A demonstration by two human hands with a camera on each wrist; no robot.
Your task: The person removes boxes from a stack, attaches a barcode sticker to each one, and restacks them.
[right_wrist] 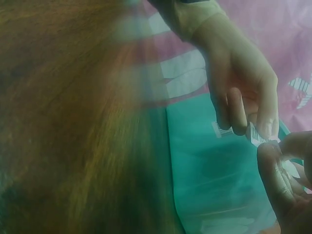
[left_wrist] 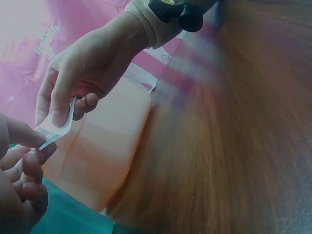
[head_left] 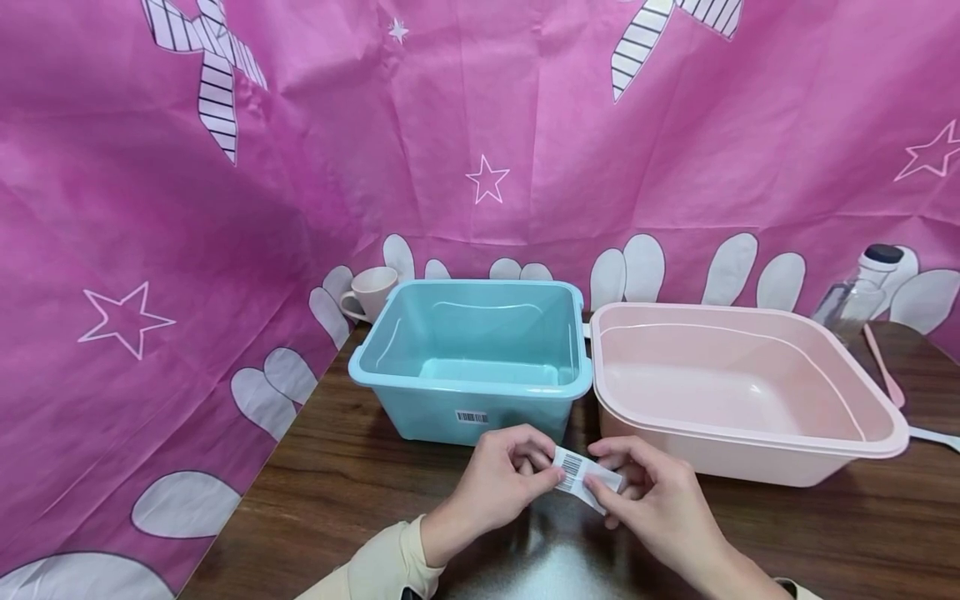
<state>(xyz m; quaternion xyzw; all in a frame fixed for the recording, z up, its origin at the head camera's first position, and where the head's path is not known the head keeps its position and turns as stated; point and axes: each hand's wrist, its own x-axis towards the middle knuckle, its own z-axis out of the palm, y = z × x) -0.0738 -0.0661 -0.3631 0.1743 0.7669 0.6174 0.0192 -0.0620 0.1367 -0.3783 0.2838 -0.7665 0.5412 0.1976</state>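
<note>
A small white barcode sticker [head_left: 573, 472] is stretched between both hands, just in front of the teal plastic bin [head_left: 412, 408]. My left hand [head_left: 498, 475] pinches its left end between thumb and fingers, beside the printed bars. At the blank right end, my right hand [head_left: 667, 496] grips it with the thumb on top. In the left wrist view the sticker [left_wrist: 57, 130] looks bent, one edge curling up by the right thumb. Another barcode label [head_left: 472, 417] is on the teal bin's front wall.
A pale pink basin [head_left: 750, 457] stands right of the teal bin. Behind the bin is a mug [head_left: 372, 287]. A clear bottle with a black cap [head_left: 855, 296] and a pink spoon-like utensil [head_left: 885, 367] are at the far right. The wooden table [head_left: 330, 492] meets a pink curtain [head_left: 225, 250].
</note>
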